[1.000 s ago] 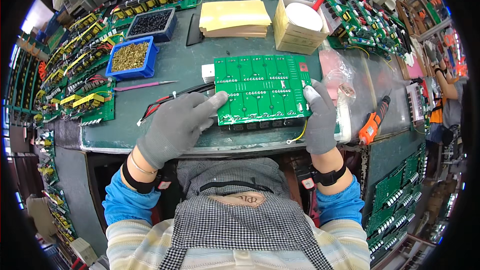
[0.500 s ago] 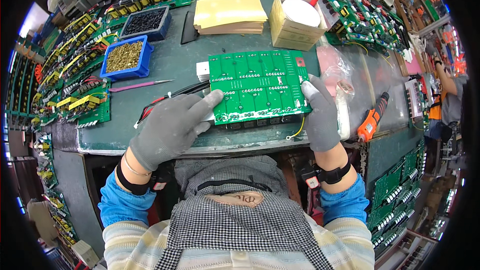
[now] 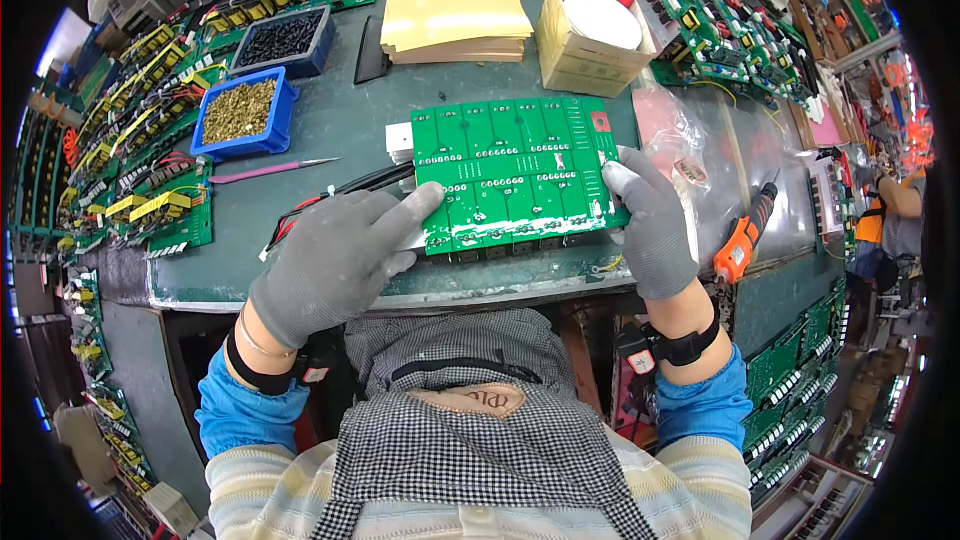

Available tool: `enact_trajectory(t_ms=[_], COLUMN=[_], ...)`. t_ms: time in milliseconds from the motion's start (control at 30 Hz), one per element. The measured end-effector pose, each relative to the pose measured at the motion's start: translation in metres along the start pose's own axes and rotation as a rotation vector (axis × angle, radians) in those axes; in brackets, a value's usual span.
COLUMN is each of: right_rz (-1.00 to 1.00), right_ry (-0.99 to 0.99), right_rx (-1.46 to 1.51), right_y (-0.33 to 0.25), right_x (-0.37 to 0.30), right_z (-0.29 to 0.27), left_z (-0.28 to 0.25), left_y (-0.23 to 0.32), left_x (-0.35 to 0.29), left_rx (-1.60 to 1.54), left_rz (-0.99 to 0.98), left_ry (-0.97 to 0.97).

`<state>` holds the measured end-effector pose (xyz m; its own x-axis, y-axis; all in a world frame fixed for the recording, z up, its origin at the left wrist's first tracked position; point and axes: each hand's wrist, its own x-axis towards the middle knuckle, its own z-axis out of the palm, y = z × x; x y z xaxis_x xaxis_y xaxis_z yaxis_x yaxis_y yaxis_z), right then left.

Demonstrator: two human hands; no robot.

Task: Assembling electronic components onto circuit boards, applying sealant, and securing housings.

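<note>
A green circuit board [image 3: 510, 180], solder side up, is held between my two grey-gloved hands above the bench's front part. My left hand [image 3: 340, 255] grips its left edge, with fingertips on the top face near the lower left corner. At the right edge, my right hand [image 3: 655, 225] has its thumb and fingers round the border. Dark components show under the board's near edge, and a white block [image 3: 399, 143] sticks out at its left. Black and red cables [image 3: 345, 190] trail from the left side. A yellow wire [image 3: 608, 265] shows beside my right hand.
Ahead lie a stack of yellow sheets [image 3: 455, 20] and a box with a white round tub [image 3: 600, 25]. To the left are a blue bin of brass parts [image 3: 240, 112], a bin of black parts [image 3: 285, 42] and purple tweezers [image 3: 272, 169]. An orange electric screwdriver [image 3: 740, 240] lies right.
The board has shifted very slightly to the left and remains in both hands. My right hand has moved a little to the right and its fingers have shifted along the board's edge.
</note>
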<state>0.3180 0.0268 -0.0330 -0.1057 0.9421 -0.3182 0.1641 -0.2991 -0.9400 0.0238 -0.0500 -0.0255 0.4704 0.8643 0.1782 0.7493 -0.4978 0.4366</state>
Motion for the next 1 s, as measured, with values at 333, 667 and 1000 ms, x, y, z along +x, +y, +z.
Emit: enact_trajectory(t_ms=[333,667,1000], right_rz=[0.07,0.16,0.138], right_ry=[-0.036,-0.104,-0.092], right_rx=[0.069,0.088,-0.009], right_y=[-0.011,-0.02,-0.017], right_x=[-0.001,0.006,0.015], right_z=[-0.003,-0.012,-0.017], left_z=[0.001,0.006,0.004], left_y=[0.002,0.006,0.01], left_x=[-0.001,-0.007,-0.006], left_rx=[0.025,0.025,0.014], left_rz=[0.018,-0.032,-0.057], left_ry=[0.019,0.072,0.088])
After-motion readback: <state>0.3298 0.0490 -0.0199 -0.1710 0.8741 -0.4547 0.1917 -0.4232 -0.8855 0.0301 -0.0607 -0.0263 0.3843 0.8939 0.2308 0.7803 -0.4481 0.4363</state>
